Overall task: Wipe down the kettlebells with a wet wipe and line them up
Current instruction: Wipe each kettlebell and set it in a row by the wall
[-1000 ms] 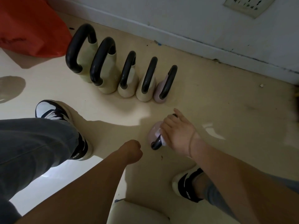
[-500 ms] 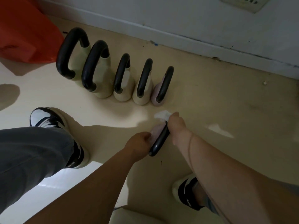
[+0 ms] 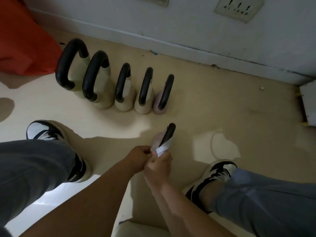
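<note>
Head view: you are crouched over the floor, which carries everything listed below.
Row of five kettlebells: stands along the wall with handles parallel, tallest at your left and stepping down to a pink end bell at your right. A careless placing could knock that end bell and break the line.
Sixth kettlebell: lies in front of the row's right end, apart from it and tilted. You cannot tell whether its base touches the floor. A damp grip could let it slip and drop near your right shoe. It has a pale pink body and a black loop handle, and is the smallest size.
Right hand: clamped on the wipe, just beside your left.
Left hand: curled against the bell's near side, steadying it.
Wet wipe: white and bunched round the handle's lower end. The bare upper handle could go unwiped.
</note>
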### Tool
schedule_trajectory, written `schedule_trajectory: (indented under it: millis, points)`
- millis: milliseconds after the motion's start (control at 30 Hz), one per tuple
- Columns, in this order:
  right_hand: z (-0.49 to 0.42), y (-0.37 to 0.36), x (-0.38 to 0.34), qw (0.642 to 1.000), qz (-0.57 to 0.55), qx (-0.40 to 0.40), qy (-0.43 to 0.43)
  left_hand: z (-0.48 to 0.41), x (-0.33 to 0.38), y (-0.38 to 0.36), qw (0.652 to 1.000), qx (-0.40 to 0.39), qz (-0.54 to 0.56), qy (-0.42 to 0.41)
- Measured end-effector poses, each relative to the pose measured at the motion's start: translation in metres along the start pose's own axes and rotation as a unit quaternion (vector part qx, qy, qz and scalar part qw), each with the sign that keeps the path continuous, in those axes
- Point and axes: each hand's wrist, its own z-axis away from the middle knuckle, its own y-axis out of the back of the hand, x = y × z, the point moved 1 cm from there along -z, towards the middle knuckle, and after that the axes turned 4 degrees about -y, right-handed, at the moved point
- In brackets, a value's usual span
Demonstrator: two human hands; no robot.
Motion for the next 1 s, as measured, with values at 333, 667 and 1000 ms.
schedule_trajectory:
  millis: [333, 667, 1000]
  points:
    - [0.009, 0.036, 0.034, 0.922, 0.352, -0.121, 0.107, 0.012, -0.014, 0.005, 0.993, 0.055, -0.090, 0.060]
    - [0.017, 0.062, -0.031, 0.901, 0.223, -0.371, -0.031, 0.054, 0.027, 0.007, 0.993, -0.005, 0.048, 0.106]
    - [-0.015, 0.094, -0.021, 0.966, -0.086, -0.164, -0.183, 0.054, 0.042, 0.017, 0.990, -0.012, 0.132, 0.058]
